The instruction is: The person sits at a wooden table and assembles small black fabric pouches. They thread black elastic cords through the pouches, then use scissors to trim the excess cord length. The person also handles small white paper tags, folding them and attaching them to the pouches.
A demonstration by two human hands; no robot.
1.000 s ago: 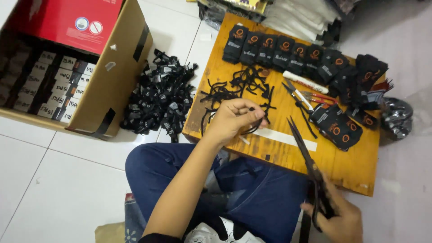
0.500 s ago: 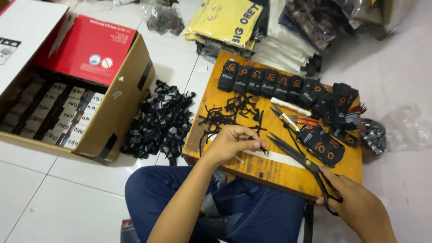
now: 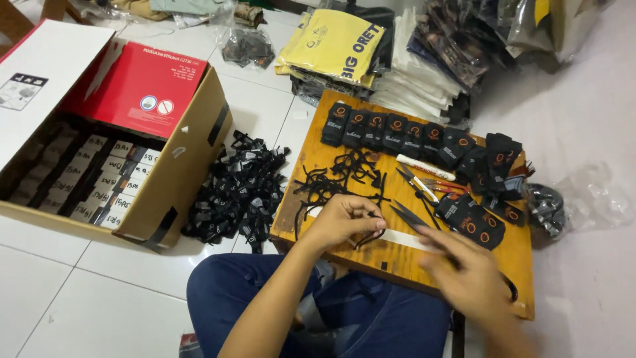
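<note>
Seen from the head camera, a person sits on a white tiled floor [image 3: 86, 298] before a low wooden board [image 3: 411, 255] resting across the lap. The left hand [image 3: 341, 222] lies on the board with fingers curled shut around a thin black cord loop [image 3: 368, 237], which rests on the wood just beside the fingertips. The right hand [image 3: 470, 278], blurred in motion, grips the handles of a pair of black scissors [image 3: 414, 222]; the blades point up and left across the board, close to the left hand, and how far they are parted cannot be told. A tangle of loose black cords [image 3: 341, 176] lies near the board's middle, with a row of black tags bearing orange marks [image 3: 391, 129] along its far edge. A small pair of snips [image 3: 412, 182] sits near the tags. On the floor to the left lie a heap of black labels [image 3: 238, 192] and an open cardboard box [image 3: 185, 179].
</note>
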